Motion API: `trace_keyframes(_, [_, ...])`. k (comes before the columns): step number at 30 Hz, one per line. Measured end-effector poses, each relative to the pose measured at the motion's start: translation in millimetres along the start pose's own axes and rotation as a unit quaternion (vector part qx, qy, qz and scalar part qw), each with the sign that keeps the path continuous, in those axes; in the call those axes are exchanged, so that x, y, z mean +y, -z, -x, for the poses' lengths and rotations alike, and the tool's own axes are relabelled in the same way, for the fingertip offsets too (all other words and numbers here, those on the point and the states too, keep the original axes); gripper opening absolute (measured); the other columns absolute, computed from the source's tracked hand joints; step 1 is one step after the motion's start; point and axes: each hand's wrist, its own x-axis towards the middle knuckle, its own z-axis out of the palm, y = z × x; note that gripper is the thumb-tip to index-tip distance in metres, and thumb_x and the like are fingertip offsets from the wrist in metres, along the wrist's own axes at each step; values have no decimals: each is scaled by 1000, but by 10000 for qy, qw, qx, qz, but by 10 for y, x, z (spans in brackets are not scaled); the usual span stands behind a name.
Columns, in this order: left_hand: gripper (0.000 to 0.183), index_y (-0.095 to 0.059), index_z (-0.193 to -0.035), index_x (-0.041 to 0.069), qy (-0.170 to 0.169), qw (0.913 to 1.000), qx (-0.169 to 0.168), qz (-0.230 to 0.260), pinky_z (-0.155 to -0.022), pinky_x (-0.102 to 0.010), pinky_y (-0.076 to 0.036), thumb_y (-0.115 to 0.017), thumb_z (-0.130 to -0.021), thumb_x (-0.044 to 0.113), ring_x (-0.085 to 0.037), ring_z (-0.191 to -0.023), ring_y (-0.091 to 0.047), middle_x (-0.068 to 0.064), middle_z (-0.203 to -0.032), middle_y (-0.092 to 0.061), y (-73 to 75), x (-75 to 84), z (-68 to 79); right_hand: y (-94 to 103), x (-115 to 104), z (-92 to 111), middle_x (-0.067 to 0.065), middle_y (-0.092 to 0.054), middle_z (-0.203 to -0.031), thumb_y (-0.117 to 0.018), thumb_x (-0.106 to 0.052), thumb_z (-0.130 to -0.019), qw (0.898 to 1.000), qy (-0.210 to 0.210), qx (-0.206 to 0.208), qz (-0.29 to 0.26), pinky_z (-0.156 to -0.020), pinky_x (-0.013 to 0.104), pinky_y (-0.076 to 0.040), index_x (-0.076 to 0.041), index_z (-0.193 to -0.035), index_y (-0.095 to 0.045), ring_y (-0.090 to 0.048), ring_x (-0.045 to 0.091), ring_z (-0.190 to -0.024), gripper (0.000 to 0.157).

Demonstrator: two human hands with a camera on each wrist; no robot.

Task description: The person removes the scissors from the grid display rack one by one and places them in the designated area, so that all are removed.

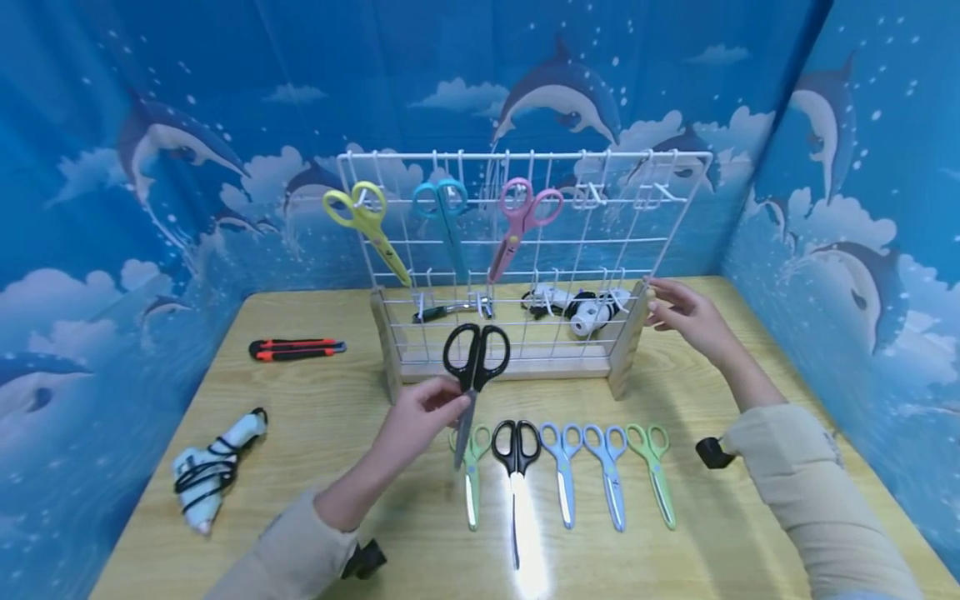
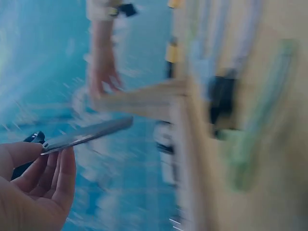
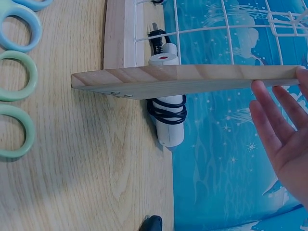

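Observation:
My left hand (image 1: 422,417) pinches the blades of black-handled scissors (image 1: 472,377) between thumb and fingers, handles up, before the lower part of a white wire rack (image 1: 517,324). In the left wrist view the blade (image 2: 91,134) points away from the fingertips. My right hand (image 1: 692,318) holds the rack's wooden side post (image 3: 192,79) at the upper end, thumb and fingers on either side of it. Yellow scissors (image 1: 367,218), teal scissors (image 1: 446,212) and pink scissors (image 1: 520,218) hang on the rack's top hooks.
On the table before the rack lie green scissors (image 1: 472,492), black scissors (image 1: 515,454), blue scissors (image 1: 564,475) and several others in a row. A red-black utility knife (image 1: 296,349) and a cord-wrapped pale tool (image 1: 213,473) lie left. Behind the rack is a white corded tool (image 1: 588,312).

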Motion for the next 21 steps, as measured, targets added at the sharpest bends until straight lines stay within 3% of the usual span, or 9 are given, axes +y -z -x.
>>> trace_keyframes(5, [19, -58, -92, 1, 1197, 9920, 322, 252, -61, -29, -51, -60, -76, 11, -17, -64, -57, -8, -79, -60, 150, -480, 130, -3, -2, 9, 29, -38, -122, -47, -20, -87, 9999, -118, 38, 43, -66, 23, -50, -4, -128, -33, -59, 7, -74, 46])
trace_keyframes(8, [20, -57, -93, -3, 1573, 9860, 344, 428, -60, -30, -51, -58, -77, 9, -16, -62, -56, -10, -77, -59, 215, -682, 205, -10, -16, 10, 27, -38, -123, -47, -23, -87, 9996, -245, 64, 86, -66, 23, -50, -6, -128, -33, -58, 6, -74, 46])
trace_keyframes(14, [18, -56, -89, -6, 1965, 9797, 271, 301, -52, -28, -51, -58, -76, 7, -15, -55, -54, -9, -68, -58, 281, -1008, 291, -15, -27, 7, 27, -38, -123, -46, -22, -87, 9995, -285, 55, 87, -68, 27, -50, -5, -128, -33, -59, 8, -76, 46])
trace_keyframes(21, [16, -54, -84, -7, 1910, 9815, 54, 135, -46, -28, -50, -57, -76, 6, -14, -47, -52, -9, -62, -56, 284, -1198, 303, -13, -23, 7, 25, -38, -125, -46, -25, -87, 9991, -395, 33, 127, -68, 25, -50, -7, -129, -32, -58, 6, -76, 48])
